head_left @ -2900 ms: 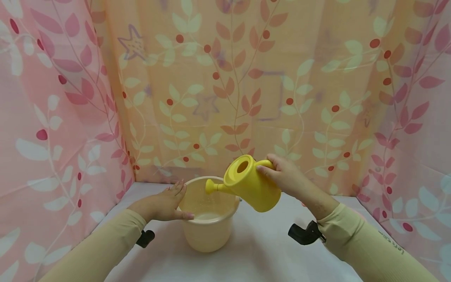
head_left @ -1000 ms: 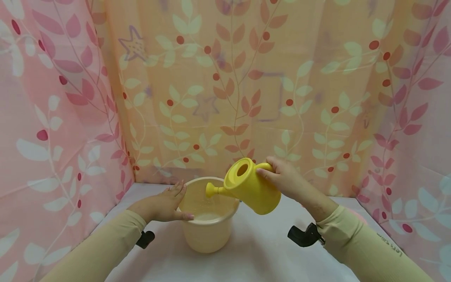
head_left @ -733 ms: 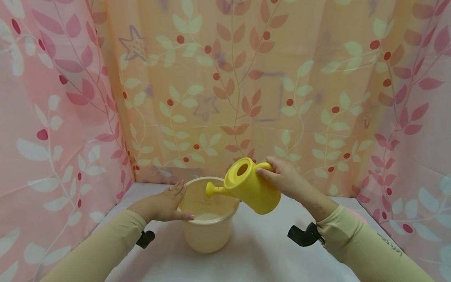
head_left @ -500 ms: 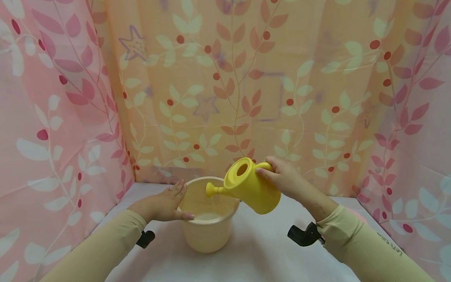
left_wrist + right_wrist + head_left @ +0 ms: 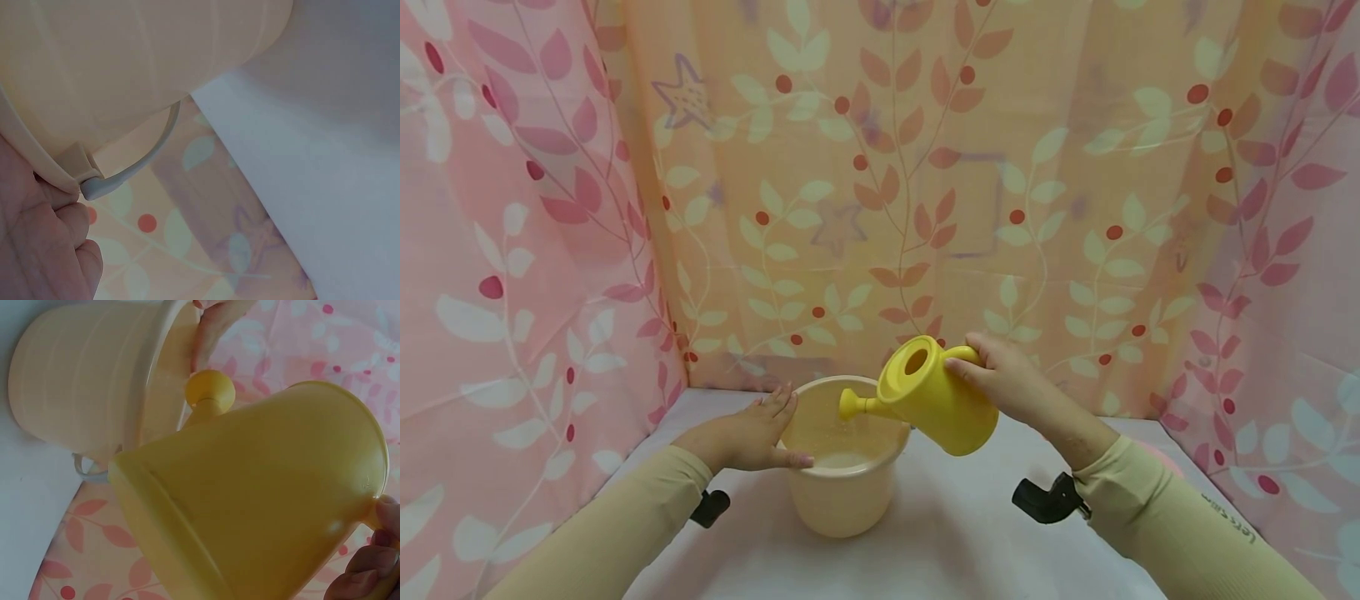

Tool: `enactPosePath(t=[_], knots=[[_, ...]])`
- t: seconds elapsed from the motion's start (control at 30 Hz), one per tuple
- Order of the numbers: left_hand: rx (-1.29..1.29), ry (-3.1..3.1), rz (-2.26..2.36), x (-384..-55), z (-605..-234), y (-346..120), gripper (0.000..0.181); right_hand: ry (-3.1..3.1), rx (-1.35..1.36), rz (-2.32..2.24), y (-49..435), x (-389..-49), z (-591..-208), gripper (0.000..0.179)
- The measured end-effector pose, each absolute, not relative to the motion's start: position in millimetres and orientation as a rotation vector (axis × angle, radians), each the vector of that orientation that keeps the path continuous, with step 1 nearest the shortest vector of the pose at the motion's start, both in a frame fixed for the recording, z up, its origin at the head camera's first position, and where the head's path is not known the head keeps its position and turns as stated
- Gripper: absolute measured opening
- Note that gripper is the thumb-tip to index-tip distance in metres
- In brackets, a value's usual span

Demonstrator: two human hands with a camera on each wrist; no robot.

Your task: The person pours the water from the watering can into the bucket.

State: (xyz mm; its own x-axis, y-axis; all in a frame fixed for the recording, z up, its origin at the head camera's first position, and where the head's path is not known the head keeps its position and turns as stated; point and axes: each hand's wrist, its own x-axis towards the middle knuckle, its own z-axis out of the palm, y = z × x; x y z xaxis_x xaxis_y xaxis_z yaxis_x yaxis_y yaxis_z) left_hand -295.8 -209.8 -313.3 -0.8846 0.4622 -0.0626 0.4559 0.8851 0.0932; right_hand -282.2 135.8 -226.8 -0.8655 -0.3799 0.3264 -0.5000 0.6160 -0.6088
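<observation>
A cream plastic bucket (image 5: 842, 504) stands upright on the white surface. My left hand (image 5: 748, 433) lies spread over its left rim, thumb along the front and fingers toward the back. In the head view those fingers look straight. My right hand (image 5: 1003, 375) grips the handle of a yellow watering can (image 5: 958, 412), tilted toward the bucket. Its spout ends in a round sprinkler head (image 5: 848, 404) over the bucket's opening. Faint drops show below the sprinkler head. The right wrist view has the can's body (image 5: 269, 487) in front of the bucket (image 5: 81, 375).
A grey bucket handle (image 5: 134, 165) hangs at the bucket's side. Patterned curtains (image 5: 880, 208) enclose the back and both sides of the white table (image 5: 970, 533). Black wrist cameras (image 5: 1045, 500) jut out below both sleeves.
Since the oldest frame the watering can has dipped very slightly in my right hand. My left hand and the bucket have stayed in place.
</observation>
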Motion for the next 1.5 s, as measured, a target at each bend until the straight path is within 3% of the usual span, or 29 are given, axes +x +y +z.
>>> enactPosePath(t=[1.5], knots=[[0.749, 2.97, 0.145, -291.1, -308.8, -208.2, 0.109, -2.661, 0.749, 1.069, 137.0, -285.1, -229.5, 0.027]])
